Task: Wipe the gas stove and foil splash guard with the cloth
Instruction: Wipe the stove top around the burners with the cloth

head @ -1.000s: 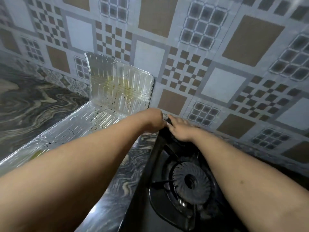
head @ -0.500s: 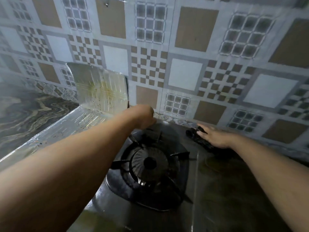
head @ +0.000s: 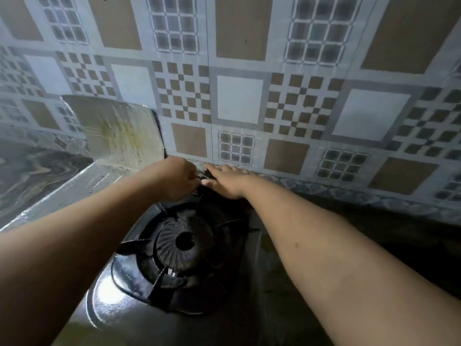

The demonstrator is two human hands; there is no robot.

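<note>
While our left hand (head: 178, 178) curls, grasp unclear, and our right hand (head: 228, 181) lies flat behind the black burner (head: 185, 243), the foil splash guard (head: 117, 133) shows yellow grease streaks.

No readable text, label or number anywhere in view.

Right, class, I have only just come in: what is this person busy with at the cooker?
A person reaches over a black gas stove with both arms. The left hand and right hand meet at the stove's far edge by the tiled wall, with a small dark thing between them, too hidden to name. The right hand lies fairly flat. The foil splash guard, left of the burner, shows yellowish stains.
</note>
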